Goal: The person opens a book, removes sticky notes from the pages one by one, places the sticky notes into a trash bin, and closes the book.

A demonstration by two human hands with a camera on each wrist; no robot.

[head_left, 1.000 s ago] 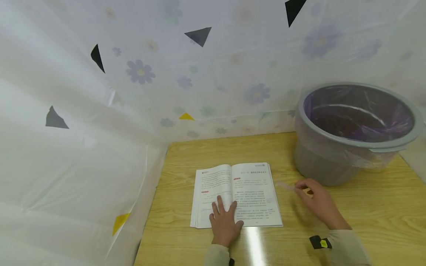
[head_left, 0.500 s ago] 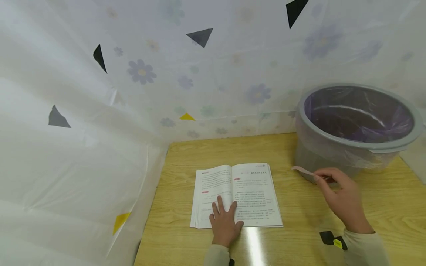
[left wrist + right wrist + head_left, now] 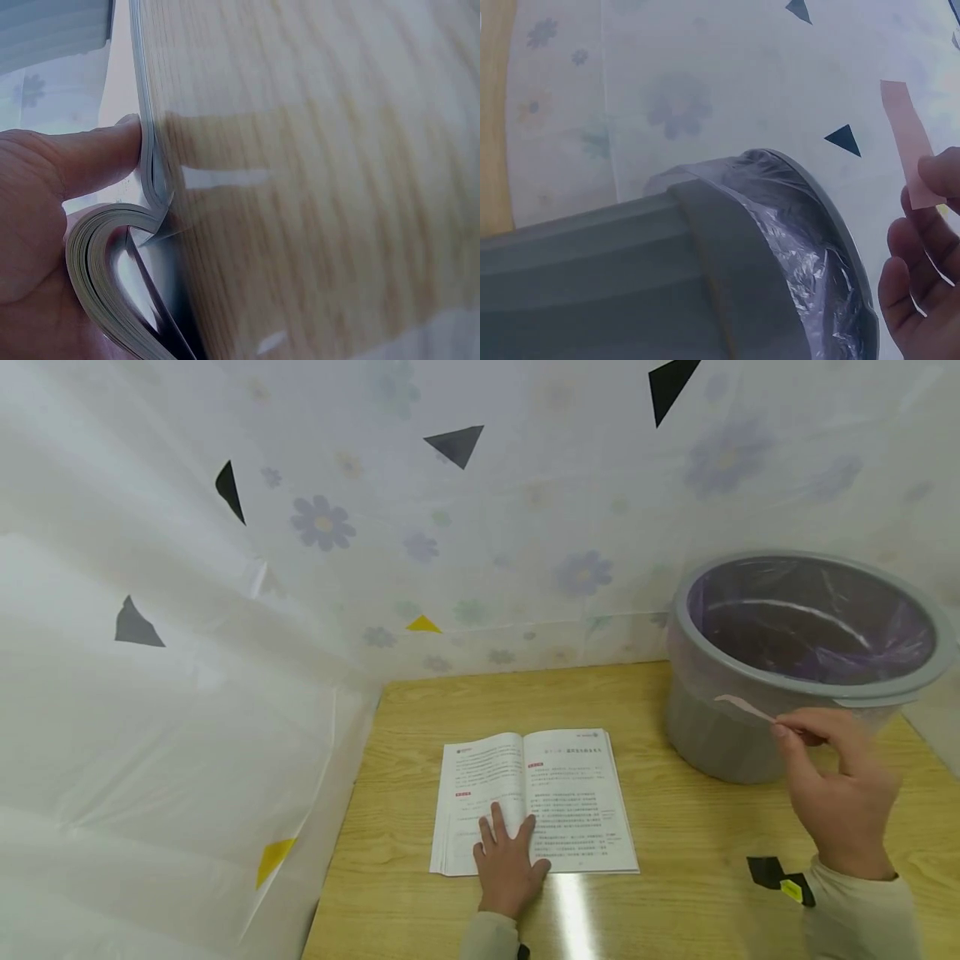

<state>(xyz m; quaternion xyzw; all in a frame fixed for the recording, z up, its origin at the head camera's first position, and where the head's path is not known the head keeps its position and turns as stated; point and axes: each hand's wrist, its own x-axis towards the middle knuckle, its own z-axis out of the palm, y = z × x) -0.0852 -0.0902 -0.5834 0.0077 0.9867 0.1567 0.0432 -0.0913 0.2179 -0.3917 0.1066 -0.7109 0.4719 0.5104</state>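
An open book with printed text lies on the table. My left hand rests flat across its lower middle with fingers spread; in the left wrist view the thumb lies at the edge of the book's pages. My right hand is raised above the table and pinches a thin pink paper strip between thumb and fingertips. From the head, the strip overlaps the front wall of the grey trash bin, below the bin's rim.
The bin has a clear purplish liner folded over its rim and stands at the table's right rear. The wooden table meets a flowered plastic sheet behind and a white sheet at left.
My right hand has moved right and upward with the paper strip, from beside the book to in front of the bin. The left hand and the book have stayed put.
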